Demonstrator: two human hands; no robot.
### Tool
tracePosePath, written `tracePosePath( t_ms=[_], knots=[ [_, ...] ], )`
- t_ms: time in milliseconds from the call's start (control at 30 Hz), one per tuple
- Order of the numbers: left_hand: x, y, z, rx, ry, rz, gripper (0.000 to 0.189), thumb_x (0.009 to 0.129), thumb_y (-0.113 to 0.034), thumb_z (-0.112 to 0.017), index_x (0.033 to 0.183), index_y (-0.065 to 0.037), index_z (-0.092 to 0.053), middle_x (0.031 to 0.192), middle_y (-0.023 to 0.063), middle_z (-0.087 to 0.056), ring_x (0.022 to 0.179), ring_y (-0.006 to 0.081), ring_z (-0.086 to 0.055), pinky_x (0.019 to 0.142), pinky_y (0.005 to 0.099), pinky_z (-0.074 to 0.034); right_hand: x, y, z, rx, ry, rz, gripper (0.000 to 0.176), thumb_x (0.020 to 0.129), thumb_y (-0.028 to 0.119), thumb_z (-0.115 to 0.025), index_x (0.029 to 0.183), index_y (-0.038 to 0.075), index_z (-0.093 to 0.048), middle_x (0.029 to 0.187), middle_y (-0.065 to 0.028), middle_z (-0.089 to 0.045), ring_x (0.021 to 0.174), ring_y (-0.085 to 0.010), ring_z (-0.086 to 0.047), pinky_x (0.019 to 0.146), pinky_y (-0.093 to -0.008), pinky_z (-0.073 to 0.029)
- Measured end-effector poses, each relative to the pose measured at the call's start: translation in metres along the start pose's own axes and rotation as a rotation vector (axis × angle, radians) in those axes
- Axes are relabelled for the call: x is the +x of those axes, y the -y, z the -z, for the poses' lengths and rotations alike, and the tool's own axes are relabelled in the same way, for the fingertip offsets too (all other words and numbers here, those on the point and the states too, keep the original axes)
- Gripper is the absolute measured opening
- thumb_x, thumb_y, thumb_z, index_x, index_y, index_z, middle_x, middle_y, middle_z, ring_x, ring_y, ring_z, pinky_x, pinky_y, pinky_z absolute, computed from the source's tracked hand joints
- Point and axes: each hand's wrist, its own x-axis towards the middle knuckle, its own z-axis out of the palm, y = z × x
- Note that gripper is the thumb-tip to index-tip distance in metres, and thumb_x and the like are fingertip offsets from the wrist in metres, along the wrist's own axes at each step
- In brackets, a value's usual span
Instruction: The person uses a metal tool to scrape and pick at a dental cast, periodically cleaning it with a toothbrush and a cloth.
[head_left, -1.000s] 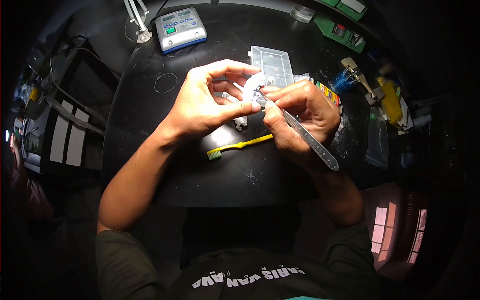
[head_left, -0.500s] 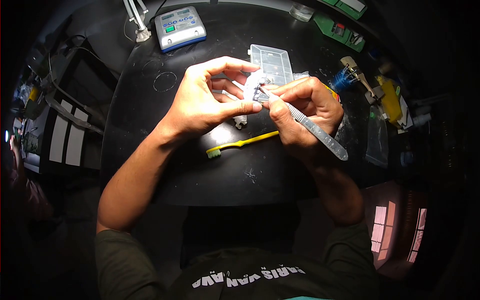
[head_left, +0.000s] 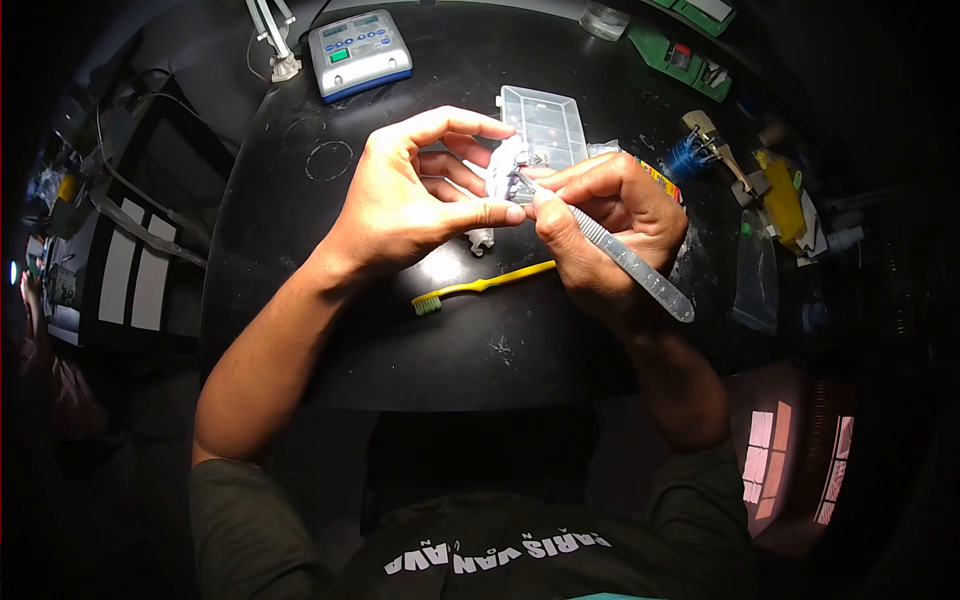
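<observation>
A white dental model (head_left: 503, 172) is gripped between the thumb and fingers of my left hand (head_left: 400, 195). My right hand (head_left: 615, 225) is closed on a flat metal scalpel handle (head_left: 640, 269), whose front end points at the model's right side. The tip itself is too small to make out. Below the hands a yellow toothbrush (head_left: 485, 284) lies on the black table (head_left: 450, 370), its far end hidden by my right hand. Another white piece (head_left: 481, 241) rests under my left hand. Behind the model is a clear compartment box (head_left: 545, 115).
A grey control unit (head_left: 361, 57) and a white lamp base (head_left: 285, 68) are at the back left. Green trays (head_left: 680, 62), a blue wire coil (head_left: 688, 158), and a yellow item (head_left: 780, 200) are on the right. At the far left edge, part of another person (head_left: 65, 390) shows.
The model has tilted slightly in my left hand, and the scalpel handle has shifted a little to the left with my right fingers.
</observation>
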Motion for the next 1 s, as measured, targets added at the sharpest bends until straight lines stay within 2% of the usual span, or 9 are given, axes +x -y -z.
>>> tracePosePath(
  t_ms=[333, 667, 1000],
  knots=[
    [-0.0004, 0.0008, 0.0002, -0.049, -0.003, 0.037, 0.062, 0.076, 0.002, -0.092, 0.131, 0.000, -0.065, 0.111, 0.0095, -0.065, 0.084, 0.0104, -0.072, 0.079, 0.0214, -0.061, 0.0004, -0.0004, 0.0027, -0.077, 0.019, 0.016, 0.013, 0.083, -0.005, -0.077, 0.085, -0.002, -0.065, 0.090, -0.0145, -0.072, 0.089, -0.0210, -0.076, 0.083, -0.0328, -0.061],
    [0.0011, 0.0029, 0.0031, -0.167, 0.052, 0.069, 0.058, 0.083, -0.001, -0.087, 0.135, 0.003, -0.063, 0.117, 0.0138, -0.070, 0.094, 0.0148, -0.073, 0.085, 0.0273, -0.061, 0.0024, -0.0011, -0.0007, -0.047, -0.027, 0.033, 0.013, 0.083, -0.006, -0.076, 0.086, -0.001, -0.065, 0.091, -0.0139, -0.072, 0.084, -0.0141, -0.073, 0.073, -0.0270, -0.060],
    [0.0007, -0.0011, 0.0024, -0.172, 0.058, 0.091, 0.056, 0.084, -0.002, -0.087, 0.134, 0.007, -0.062, 0.112, 0.0141, -0.072, 0.093, 0.0140, -0.073, 0.083, 0.0278, -0.061, 0.0025, 0.0029, -0.0011, -0.073, -0.029, -0.003, 0.013, 0.083, -0.007, -0.077, 0.085, -0.001, -0.065, 0.089, -0.0118, -0.071, 0.078, -0.0114, -0.071, 0.068, -0.0247, -0.058]
  ],
)
